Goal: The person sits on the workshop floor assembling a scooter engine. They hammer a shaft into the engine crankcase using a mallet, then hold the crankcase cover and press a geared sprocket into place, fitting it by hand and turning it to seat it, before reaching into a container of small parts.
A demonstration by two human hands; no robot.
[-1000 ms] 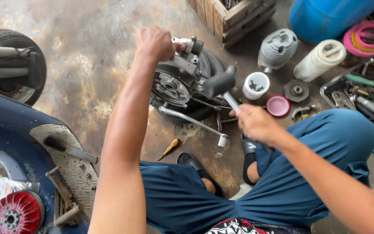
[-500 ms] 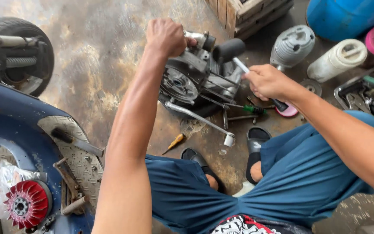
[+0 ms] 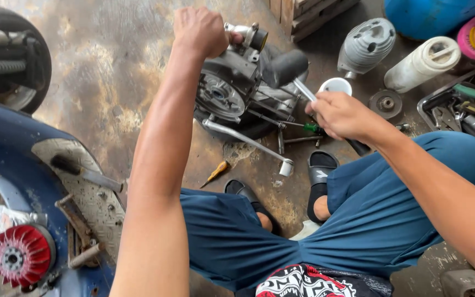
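1. I see the engine (image 3: 237,91), grey and oily, on the stained floor (image 3: 100,66) before the knees.
2. Left hand (image 3: 199,30) fisted on its top; right hand (image 3: 342,115) fingers wrapped around a metal tool (image 3: 303,89).
3. Tray (image 3: 432,107) holds assorted hand tools.

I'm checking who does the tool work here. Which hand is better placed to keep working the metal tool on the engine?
Right, probably. The right hand already grips the metal tool against the engine, while the left hand clasps the engine's top, apparently steadying it.
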